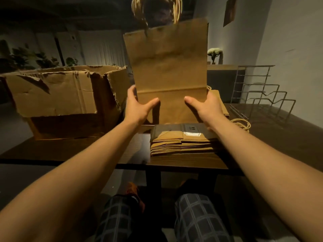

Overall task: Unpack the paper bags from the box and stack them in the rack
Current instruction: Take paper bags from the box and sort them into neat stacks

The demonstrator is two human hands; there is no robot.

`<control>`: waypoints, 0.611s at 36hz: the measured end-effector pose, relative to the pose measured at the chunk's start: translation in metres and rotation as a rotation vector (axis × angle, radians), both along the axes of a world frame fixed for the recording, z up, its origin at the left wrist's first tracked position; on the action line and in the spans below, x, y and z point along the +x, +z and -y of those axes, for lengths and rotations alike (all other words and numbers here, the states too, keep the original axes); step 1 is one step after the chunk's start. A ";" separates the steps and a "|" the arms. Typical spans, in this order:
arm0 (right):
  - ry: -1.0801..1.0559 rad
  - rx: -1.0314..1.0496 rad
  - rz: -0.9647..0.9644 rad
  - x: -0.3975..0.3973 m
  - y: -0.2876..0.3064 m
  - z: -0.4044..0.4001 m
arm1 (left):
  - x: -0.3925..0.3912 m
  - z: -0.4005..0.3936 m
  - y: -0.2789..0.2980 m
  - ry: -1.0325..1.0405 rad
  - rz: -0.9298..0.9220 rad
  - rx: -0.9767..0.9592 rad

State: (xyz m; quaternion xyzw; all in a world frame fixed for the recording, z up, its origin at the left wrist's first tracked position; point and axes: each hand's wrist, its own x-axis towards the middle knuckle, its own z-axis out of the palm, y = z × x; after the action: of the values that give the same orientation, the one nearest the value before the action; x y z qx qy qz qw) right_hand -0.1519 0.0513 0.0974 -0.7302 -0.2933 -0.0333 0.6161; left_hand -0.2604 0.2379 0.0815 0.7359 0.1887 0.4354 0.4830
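So both hands are on one flat paper bag [167, 67] right now, held upright over the middle of the table [87, 151]. The left hand [138, 106] pinches its lower left edge, thumb on the near face and fingers wrapped round behind; the right hand [205, 106] does the same on the lower right edge. Each hand is clamped on the bag, not loose.

The bag's long axis runs straight up and down. Its folded bottom is down by the hands and the open mouth is up top, where the twisted handles [176, 9] stick up, a bit blurred. The broad face looks back at the person.

The wire rack [262, 98] sits near the table's far right corner, so it's off to the right and beyond the bag, and the right hand is the nearer one to it. Its dividers stand upright, so I'd guess the bag stays on edge and gets carried rightward to slot in.

The torn cardboard box [66, 98] is at the far left side. A stack of folded bags [181, 142] lies flat near the front edge, just below the held bag, handles trailing right.
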 end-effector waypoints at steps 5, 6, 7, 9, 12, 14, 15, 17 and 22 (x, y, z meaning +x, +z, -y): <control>-0.202 0.065 0.204 -0.028 0.006 -0.022 | -0.006 0.039 0.037 -0.108 0.067 0.236; -0.218 0.056 0.255 -0.034 0.003 -0.029 | -0.005 0.053 0.042 -0.236 0.062 0.211; -0.225 0.054 0.291 -0.039 -0.002 -0.037 | -0.005 0.064 0.044 -0.324 0.078 0.189; -0.215 0.064 0.297 -0.048 -0.015 -0.046 | 0.000 0.074 0.045 -0.316 0.135 0.190; -0.224 -0.029 0.409 -0.062 -0.030 -0.052 | 0.002 0.067 0.034 -0.164 0.163 0.206; -0.243 -0.072 0.589 -0.069 -0.038 -0.055 | 0.000 0.062 0.027 -0.115 0.188 0.157; -0.231 -0.091 0.644 -0.072 -0.041 -0.055 | -0.001 0.060 0.025 -0.112 0.210 0.142; -0.173 -0.152 0.729 -0.075 -0.044 -0.054 | -0.005 0.055 0.024 -0.102 0.249 0.101; 0.127 -0.333 0.818 -0.058 -0.035 -0.037 | -0.017 0.030 0.027 -0.067 0.306 0.031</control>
State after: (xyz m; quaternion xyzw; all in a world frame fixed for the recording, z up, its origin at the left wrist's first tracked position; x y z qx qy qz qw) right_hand -0.2102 0.0883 0.0625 -0.7267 -0.5585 -0.2340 0.3243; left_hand -0.2776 0.2075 0.1083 0.6742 0.0815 0.5288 0.5091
